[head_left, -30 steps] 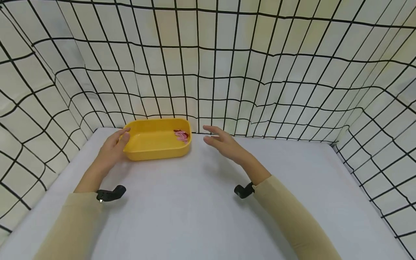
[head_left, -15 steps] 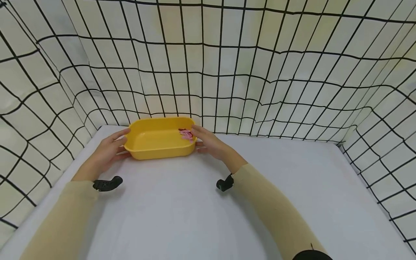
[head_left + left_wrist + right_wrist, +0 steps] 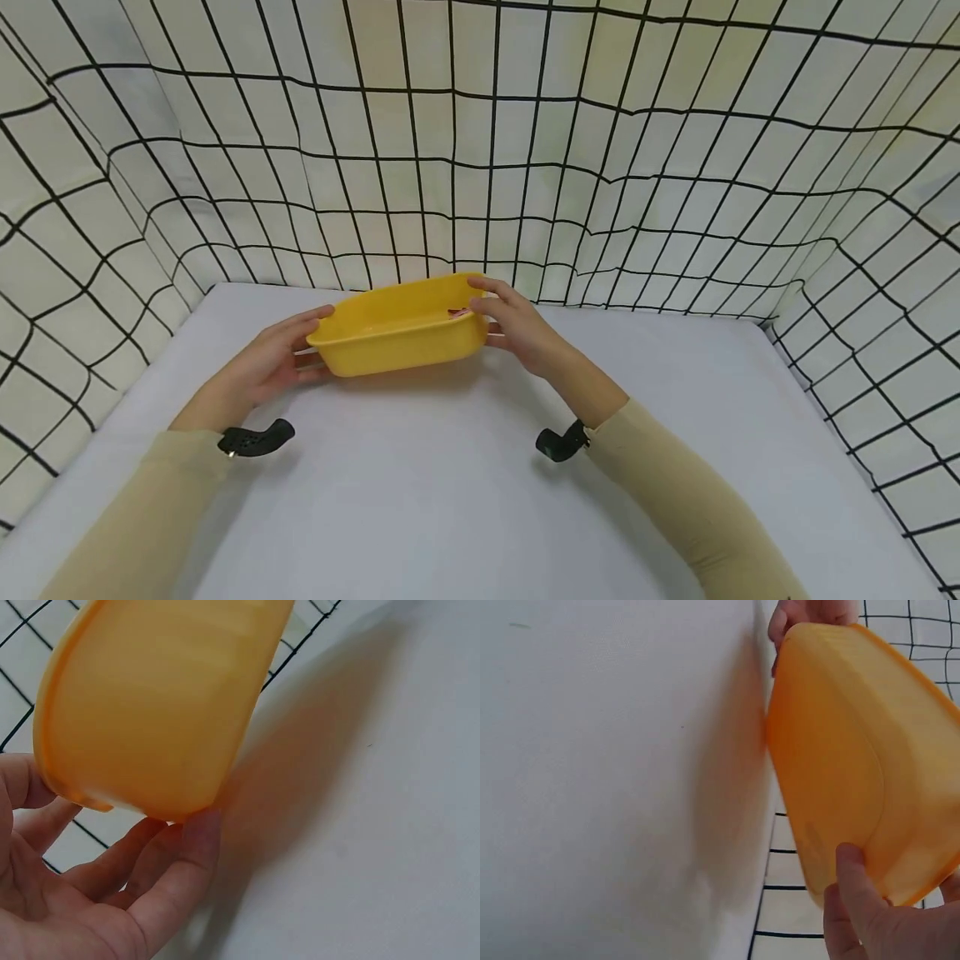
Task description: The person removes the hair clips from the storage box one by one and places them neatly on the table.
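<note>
Both hands hold a yellow plastic basin (image 3: 405,352) clear of the white tabletop, its front wall turned toward me and its right end higher in the head view. The left hand (image 3: 266,358) grips the left end, thumb at the rim and fingers along the lower edge, as the left wrist view shows beside the basin's end wall (image 3: 150,712). At the other end, the right hand (image 3: 528,333) grips rim and wall. Its fingertips press the basin's underside (image 3: 829,765) in the right wrist view. Inside near the right end lies a small pink and red item (image 3: 458,313), mostly hidden by the front wall.
A white-covered table (image 3: 420,492) spreads beneath, with the basin's shadow on it. Black grid netting (image 3: 517,183) over pale cloth stands behind the table and along both sides. Each wrist carries a small black camera (image 3: 258,438).
The right hand came in from the right and took hold of the basin's right end. Since then the basin has risen off the table, shifted right and tipped, hiding most of the pink item.
</note>
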`<state>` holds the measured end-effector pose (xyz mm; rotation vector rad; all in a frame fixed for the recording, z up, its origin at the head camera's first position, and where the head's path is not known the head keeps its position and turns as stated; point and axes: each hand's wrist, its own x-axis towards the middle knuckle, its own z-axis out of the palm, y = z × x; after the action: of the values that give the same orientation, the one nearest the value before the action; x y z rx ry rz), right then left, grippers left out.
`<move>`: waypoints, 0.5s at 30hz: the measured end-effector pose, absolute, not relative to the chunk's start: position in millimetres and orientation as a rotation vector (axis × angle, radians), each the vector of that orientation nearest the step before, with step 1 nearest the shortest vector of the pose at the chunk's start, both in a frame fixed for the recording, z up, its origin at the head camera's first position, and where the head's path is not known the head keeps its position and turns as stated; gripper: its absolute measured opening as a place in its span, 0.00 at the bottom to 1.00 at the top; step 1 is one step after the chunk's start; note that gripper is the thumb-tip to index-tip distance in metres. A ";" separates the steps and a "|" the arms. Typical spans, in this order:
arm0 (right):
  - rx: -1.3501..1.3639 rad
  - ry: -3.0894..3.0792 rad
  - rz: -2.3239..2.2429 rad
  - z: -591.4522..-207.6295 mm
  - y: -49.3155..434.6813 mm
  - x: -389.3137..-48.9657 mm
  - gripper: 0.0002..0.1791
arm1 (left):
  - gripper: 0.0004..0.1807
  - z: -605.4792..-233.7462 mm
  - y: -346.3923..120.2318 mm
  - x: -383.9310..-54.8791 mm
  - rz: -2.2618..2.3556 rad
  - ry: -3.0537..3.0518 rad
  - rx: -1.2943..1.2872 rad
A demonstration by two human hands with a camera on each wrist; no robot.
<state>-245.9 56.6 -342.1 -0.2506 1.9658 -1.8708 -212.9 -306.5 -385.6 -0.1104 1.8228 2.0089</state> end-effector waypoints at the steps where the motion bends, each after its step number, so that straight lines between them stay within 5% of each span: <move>1: -0.258 1.980 -1.870 -339.4 59.7 -242.7 0.27 | 0.32 -385.2 -303.5 -212.6 2.002 1.821 -0.104; 15: -0.297 2.125 -1.823 -339.5 99.3 -221.9 0.28 | 0.32 -387.9 -265.8 -215.3 1.958 1.818 -0.064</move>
<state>-221.9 99.3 -339.5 -0.2973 2.1249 -1.8227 -215.3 -265.8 -387.9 -0.0637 1.8177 1.9582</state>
